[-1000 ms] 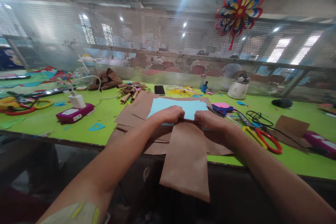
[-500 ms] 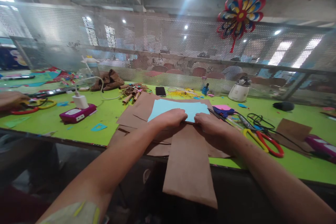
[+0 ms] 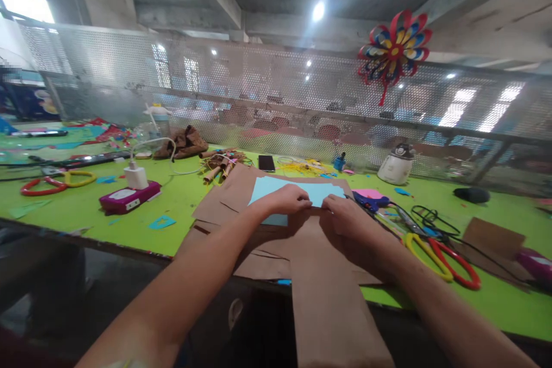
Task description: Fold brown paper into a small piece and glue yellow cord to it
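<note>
A light blue paper sheet (image 3: pixel 297 190) lies on a pile of brown paper sheets (image 3: pixel 233 192) on the green table (image 3: pixel 86 207). My left hand (image 3: pixel 287 200) and my right hand (image 3: pixel 347 215) sit side by side at the blue sheet's near edge, fingers curled and pinching that edge together with the top of a brown paper strip (image 3: pixel 332 299). The strip runs from under my hands toward me and hangs over the table's front edge.
Yellow-and-red scissors (image 3: pixel 440 247), black cables and blue tools lie right of my hands. A magenta box with a white charger (image 3: pixel 129 192) sits at left, more scissors (image 3: pixel 52 181) beyond. A phone (image 3: pixel 267 163), paper rolls, a white appliance (image 3: pixel 395 165) and a mesh screen stand behind.
The view has tilted up a little. Both hands have edged closer together along the blue sheet's near edge. Another person's hand seen at far left half a second ago is out of view.
</note>
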